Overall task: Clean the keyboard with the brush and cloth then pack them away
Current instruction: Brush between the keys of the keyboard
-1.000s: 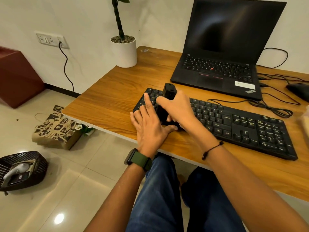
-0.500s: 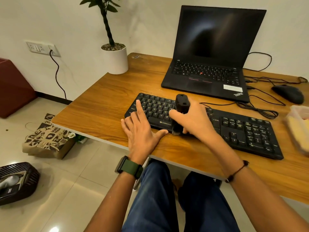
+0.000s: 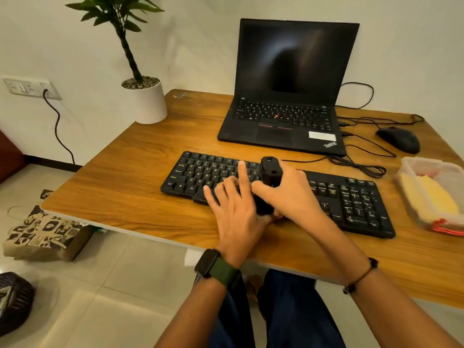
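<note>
A black full-size keyboard point(image 3: 351, 197) lies across the wooden desk point(image 3: 130, 187) near its front edge. My right hand point(image 3: 288, 197) grips a black brush point(image 3: 270, 172) upright over the keyboard's middle keys; its bristle end is hidden behind my hands. My left hand point(image 3: 233, 207) rests flat on the keyboard's front edge just left of the brush, fingers straight and the index finger stretched onto the keys. A yellow cloth point(image 3: 429, 194) lies inside a clear plastic container point(image 3: 411, 167) at the right edge of the desk.
An open black laptop point(image 3: 288, 96) stands behind the keyboard, with cables point(image 3: 361, 167) and a black mouse point(image 3: 399, 139) to its right. A white plant pot point(image 3: 148, 101) sits at the desk's back left corner. On the floor lie a patterned paper bag point(image 3: 45, 234) and a dark basket point(image 3: 12, 295).
My right hand has carried the brush from the keyboard's left end toward its middle, and my left hand has followed it along the front edge. The view has shifted, bringing the container into sight.
</note>
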